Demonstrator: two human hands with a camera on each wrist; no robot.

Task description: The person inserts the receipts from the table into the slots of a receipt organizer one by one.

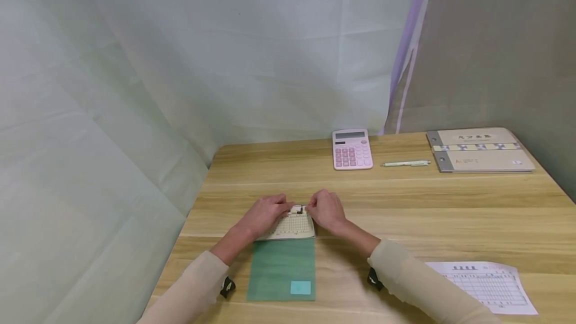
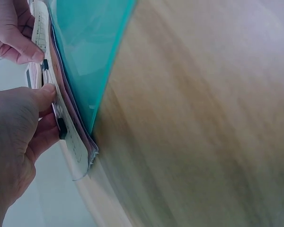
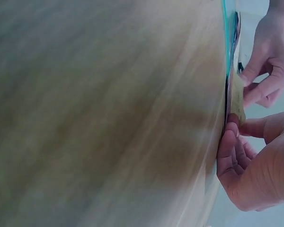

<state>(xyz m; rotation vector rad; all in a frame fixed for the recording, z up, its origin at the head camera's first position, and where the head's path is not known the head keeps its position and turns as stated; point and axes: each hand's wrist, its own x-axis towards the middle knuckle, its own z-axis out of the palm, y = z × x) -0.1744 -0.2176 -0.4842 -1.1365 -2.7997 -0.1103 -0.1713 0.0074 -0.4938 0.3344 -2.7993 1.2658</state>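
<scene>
A translucent teal folder [image 1: 282,269] lies on the table, with a pale-blue label near its lower right corner. Over its upper part sits a stack of printed grid forms [image 1: 292,226]. A paper fastener [image 1: 300,210] with black sliders crosses the top edge of the stack. My left hand [image 1: 268,214] pinches the fastener from the left; in the left wrist view its thumb [image 2: 46,92] lies on the strip beside a black slider [image 2: 61,127]. On the other side, my right hand [image 1: 327,210] pinches the stack's top right corner, clearest in the right wrist view [image 3: 260,161].
At the back of the table [image 1: 450,204] lie a pink calculator [image 1: 352,150], a pen [image 1: 406,163] and a beige binder [image 1: 479,150]. A printed sheet [image 1: 488,286] lies at the front right, partly under the right sleeve. Pale curtains [image 1: 270,54] hang behind and to the left.
</scene>
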